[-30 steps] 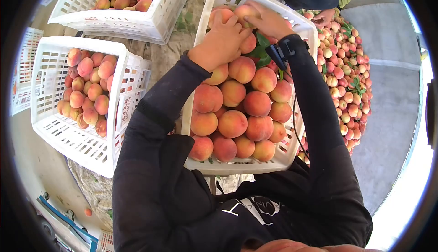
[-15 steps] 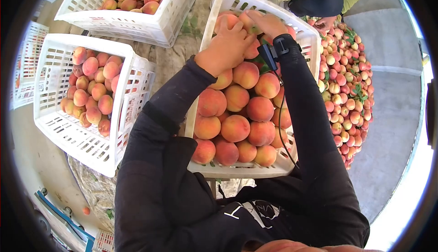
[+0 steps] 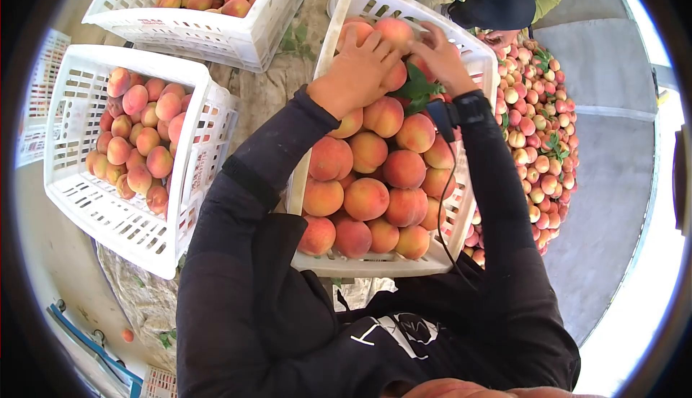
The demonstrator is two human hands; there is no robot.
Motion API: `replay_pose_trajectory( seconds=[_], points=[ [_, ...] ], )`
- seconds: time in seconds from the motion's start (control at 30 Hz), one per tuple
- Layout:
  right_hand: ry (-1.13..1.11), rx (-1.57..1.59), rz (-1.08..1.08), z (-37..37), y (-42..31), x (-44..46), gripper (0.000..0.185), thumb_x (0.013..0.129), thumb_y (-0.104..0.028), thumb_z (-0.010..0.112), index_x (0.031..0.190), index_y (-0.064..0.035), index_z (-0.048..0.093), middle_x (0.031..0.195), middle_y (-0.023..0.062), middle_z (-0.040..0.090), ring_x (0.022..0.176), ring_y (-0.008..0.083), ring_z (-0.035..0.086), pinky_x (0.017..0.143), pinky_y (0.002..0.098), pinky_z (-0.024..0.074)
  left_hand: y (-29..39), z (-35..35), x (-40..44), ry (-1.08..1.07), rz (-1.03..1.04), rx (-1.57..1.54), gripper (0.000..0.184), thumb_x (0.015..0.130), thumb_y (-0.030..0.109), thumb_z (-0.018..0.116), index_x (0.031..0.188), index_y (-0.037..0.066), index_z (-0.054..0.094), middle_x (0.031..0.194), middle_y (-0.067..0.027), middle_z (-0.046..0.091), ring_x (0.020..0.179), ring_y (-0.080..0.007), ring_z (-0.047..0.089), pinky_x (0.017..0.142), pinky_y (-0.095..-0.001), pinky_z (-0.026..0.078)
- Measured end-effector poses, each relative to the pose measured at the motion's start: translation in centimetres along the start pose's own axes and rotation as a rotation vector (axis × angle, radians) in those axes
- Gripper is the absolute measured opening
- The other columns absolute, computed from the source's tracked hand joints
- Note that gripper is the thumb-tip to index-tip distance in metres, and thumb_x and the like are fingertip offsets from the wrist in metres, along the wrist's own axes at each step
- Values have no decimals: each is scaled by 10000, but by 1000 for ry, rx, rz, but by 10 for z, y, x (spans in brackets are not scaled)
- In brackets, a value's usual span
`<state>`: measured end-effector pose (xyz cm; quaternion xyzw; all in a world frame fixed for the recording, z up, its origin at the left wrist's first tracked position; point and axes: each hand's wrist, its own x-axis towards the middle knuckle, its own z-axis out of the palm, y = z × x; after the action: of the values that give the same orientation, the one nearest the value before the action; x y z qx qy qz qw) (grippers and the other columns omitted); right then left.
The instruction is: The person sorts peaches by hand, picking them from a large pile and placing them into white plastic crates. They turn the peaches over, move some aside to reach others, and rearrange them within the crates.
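Observation:
A white crate point(image 3: 378, 265) full of peaches stands in front of me. My left hand point(image 3: 360, 70) rests over the peaches in its upper left part, fingers spread. To the right, my right hand point(image 3: 441, 56) has its fingers bent beside a peach point(image 3: 394, 32) near the crate's far end; its grip is partly hidden. Green leaves point(image 3: 418, 88) lie among the peaches between and below my hands. A dark device with a cable point(image 3: 443, 118) is strapped at my right wrist.
Two more white crates with peaches stand at the left point(image 3: 130, 236) and upper left point(image 3: 216, 38). A large heap of peaches point(image 3: 537, 131) lies on the right. Beyond it, another person's hand point(image 3: 499, 38) touches the heap. A blue-framed cart point(image 3: 94, 347) is at lower left.
My right hand has drawn back to the right from the far peach, uncovering more of it and the leaves. My left hand stays over the upper left peaches.

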<state>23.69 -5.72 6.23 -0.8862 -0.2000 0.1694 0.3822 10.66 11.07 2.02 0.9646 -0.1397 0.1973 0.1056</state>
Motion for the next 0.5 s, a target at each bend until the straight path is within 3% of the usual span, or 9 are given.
replay_pose_trajectory(
  seconds=[0.1, 0.17, 0.23, 0.37, 0.4, 0.47, 0.5],
  points=[
    [-55, -5, -162, -56, 11, -32, 684, 874, -330, 708, 1430, -59, 415, 1392, 215, 487, 1282, 299, 493, 1025, 378, 433, 3, -1, -1, -2, 57, -115, 673, 842, 368, 655, 1420, 92, 449, 1336, -124, 522, 1282, -262, 450, 1092, -516, 268],
    [-49, -58, -131, -96, 0, -81, 628, 919, -303, 671, 1436, -58, 411, 1409, 163, 488, 1311, 299, 468, 1051, 392, 410, 1, 6, -2, -41, 139, -160, 685, 859, 394, 637, 1436, 88, 430, 1359, -135, 510, 1301, -267, 441, 1118, -509, 248],
    [-59, -112, -35, -133, -14, -136, 567, 973, -204, 592, 1464, -38, 362, 1464, 139, 425, 1326, 266, 441, 1082, 382, 389, -1, 13, 0, 102, 191, -30, 561, 873, 333, 577, 1366, 74, 509, 1246, -111, 573, 1187, -244, 510, 1089, -451, 269],
    [81, -76, 141, -192, -32, -254, 542, 989, -201, 554, 1474, -48, 367, 1466, 99, 427, 1336, 236, 428, 1098, 377, 363, -3, 14, 0, 130, 244, 7, 579, 891, 348, 568, 1386, 59, 483, 1299, -136, 552, 1215, -283, 499, 1089, -495, 285],
    [124, -62, 143, -202, -33, -284, 537, 990, -197, 546, 1474, -49, 369, 1469, 98, 426, 1339, 239, 426, 1104, 377, 355, -2, 11, -2, 117, 275, 17, 579, 891, 348, 568, 1386, 59, 483, 1299, -136, 552, 1215, -283, 499, 1089, -495, 285],
    [230, -2, 206, -201, -56, -339, 529, 991, -195, 531, 1474, -49, 373, 1470, 103, 428, 1345, 241, 423, 1118, 378, 337, -1, 1, -4, -78, 135, -146, 637, 926, 366, 566, 1457, 58, 396, 1433, -178, 464, 1341, -311, 426, 1139, -496, 265],
    [276, -17, 128, -200, -50, -366, 515, 970, -202, 543, 1455, -79, 420, 1414, 111, 479, 1308, 239, 452, 1071, 382, 381, -2, -7, -4, -90, 161, -129, 637, 926, 366, 566, 1457, 58, 396, 1433, -178, 464, 1341, -311, 426, 1139, -496, 265]
  ],
)
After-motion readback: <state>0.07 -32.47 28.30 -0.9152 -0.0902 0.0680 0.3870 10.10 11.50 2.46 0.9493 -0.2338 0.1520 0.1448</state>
